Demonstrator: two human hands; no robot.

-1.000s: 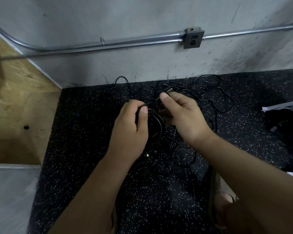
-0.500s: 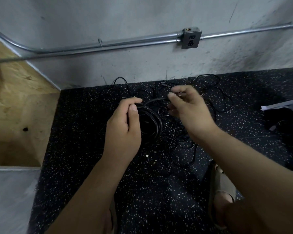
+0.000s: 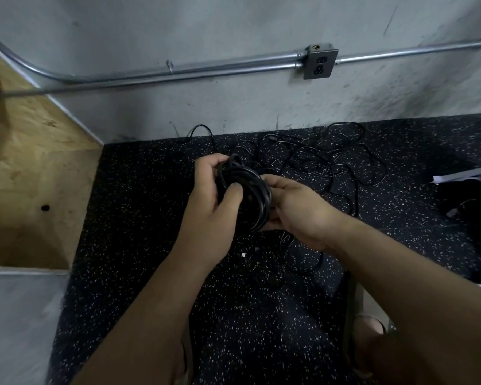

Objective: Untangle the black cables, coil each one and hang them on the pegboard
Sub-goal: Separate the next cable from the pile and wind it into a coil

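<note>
Plywood fills the far left of my feed, beside the speckled black floor, and just right of it I see the left hand curled round the left side of a coil of black cable, thumb pressed onto the loops. Both hands hold that coil: the right hand clasps its right edge, fingers wrapped underneath. Further right, the other black cables lie in a loose tangle on the floor against the grey wall, below a metal outlet box on its conduit.
</note>
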